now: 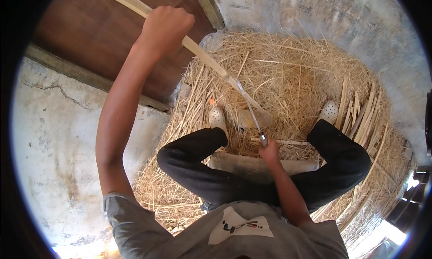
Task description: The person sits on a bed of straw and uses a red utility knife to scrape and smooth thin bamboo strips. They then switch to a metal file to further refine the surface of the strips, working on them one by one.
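My left hand (167, 29), raised at the upper left, is closed around a long pale strip (204, 56) that looks like split bamboo. From the top edge the strip slants down to the right, its lower end close to a pale block (254, 119) between my feet. Low in the middle, my right hand (271, 152) grips the handle of a long knife (252, 110). The thin blade points up and away from me, and its far part meets the strip; I cannot tell whether it has cut in.
Pale shavings (288, 79) cover the floor around my shoes. Several loose strips (364, 110) lie by my right foot. A low pale slab (292, 166) lies between my legs. A brown door (99, 43) and worn walls (324, 11) stand close by.
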The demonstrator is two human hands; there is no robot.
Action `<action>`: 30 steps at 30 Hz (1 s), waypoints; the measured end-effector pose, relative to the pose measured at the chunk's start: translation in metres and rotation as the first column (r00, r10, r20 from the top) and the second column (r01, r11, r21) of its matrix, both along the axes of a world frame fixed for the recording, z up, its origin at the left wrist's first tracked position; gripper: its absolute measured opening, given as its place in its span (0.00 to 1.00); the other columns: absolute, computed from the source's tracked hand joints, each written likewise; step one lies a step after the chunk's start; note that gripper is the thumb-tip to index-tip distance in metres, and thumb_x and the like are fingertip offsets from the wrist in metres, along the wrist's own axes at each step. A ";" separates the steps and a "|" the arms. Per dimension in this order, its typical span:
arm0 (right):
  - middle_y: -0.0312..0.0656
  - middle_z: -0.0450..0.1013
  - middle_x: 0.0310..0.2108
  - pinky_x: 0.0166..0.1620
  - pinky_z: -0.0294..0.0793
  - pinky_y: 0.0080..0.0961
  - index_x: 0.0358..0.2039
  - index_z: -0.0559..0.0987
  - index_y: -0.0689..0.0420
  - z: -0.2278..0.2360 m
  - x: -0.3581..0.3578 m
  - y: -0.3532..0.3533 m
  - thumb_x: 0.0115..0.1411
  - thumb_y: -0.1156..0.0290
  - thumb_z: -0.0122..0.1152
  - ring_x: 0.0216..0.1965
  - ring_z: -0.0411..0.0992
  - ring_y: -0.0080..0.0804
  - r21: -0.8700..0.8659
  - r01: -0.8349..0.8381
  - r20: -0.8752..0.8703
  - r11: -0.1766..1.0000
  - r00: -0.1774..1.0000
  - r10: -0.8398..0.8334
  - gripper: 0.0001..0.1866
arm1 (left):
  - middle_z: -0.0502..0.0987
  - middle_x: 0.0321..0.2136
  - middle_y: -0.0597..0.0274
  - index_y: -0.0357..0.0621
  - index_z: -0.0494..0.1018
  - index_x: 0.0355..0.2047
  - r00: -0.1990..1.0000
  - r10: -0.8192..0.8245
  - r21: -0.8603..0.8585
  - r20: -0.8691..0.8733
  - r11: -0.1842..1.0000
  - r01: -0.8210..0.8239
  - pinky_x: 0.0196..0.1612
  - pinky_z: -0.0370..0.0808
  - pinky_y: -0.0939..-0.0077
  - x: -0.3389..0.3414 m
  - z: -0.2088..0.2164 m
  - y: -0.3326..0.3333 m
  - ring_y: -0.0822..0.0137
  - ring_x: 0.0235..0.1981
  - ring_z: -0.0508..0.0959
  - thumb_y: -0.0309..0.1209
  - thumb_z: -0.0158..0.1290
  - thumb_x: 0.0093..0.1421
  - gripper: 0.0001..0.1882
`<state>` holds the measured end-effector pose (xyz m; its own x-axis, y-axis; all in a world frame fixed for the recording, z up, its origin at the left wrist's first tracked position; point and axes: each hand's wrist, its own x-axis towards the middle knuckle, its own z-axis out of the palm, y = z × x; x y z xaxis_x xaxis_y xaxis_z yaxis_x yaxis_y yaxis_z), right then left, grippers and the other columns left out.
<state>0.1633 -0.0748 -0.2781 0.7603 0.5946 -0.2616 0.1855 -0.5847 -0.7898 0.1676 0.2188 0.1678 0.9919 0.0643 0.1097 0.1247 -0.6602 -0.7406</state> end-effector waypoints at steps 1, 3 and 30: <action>0.52 0.71 0.24 0.33 0.71 0.44 0.41 0.75 0.63 -0.014 0.003 -0.004 0.49 0.74 0.59 0.26 0.72 0.44 -0.060 0.010 -0.080 0.998 0.997 -0.015 0.16 | 0.79 0.22 0.57 0.45 0.78 0.21 1.000 -0.001 0.004 0.002 1.000 0.001 0.29 0.78 0.64 0.000 -0.002 -0.001 0.55 0.26 0.82 0.23 0.61 0.39 0.06; 0.52 0.71 0.23 0.32 0.70 0.43 0.42 0.75 0.63 -0.056 0.024 -0.006 0.50 0.74 0.59 0.26 0.72 0.44 -0.168 0.037 -0.218 0.985 0.973 -0.073 0.17 | 0.79 0.22 0.57 0.45 0.78 0.21 0.999 -0.024 0.024 0.027 0.999 0.023 0.29 0.78 0.64 0.011 -0.005 -0.002 0.55 0.26 0.81 0.23 0.61 0.40 0.06; 0.54 0.74 0.37 0.42 0.72 0.46 0.47 0.75 0.60 -0.080 0.036 -0.021 0.57 0.67 0.55 0.40 0.74 0.53 -0.291 -0.041 -0.179 0.956 0.984 -0.012 0.18 | 0.79 0.23 0.56 0.43 0.78 0.22 0.998 0.060 -0.001 -0.018 0.998 -0.060 0.31 0.79 0.64 -0.003 -0.006 0.002 0.55 0.28 0.82 0.24 0.63 0.38 0.08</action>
<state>0.1989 -0.0962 -0.3579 0.6780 0.4819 -0.5550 0.0685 -0.7933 -0.6050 0.1644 0.2205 0.1617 0.9880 0.1241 0.0917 0.1509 -0.6527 -0.7424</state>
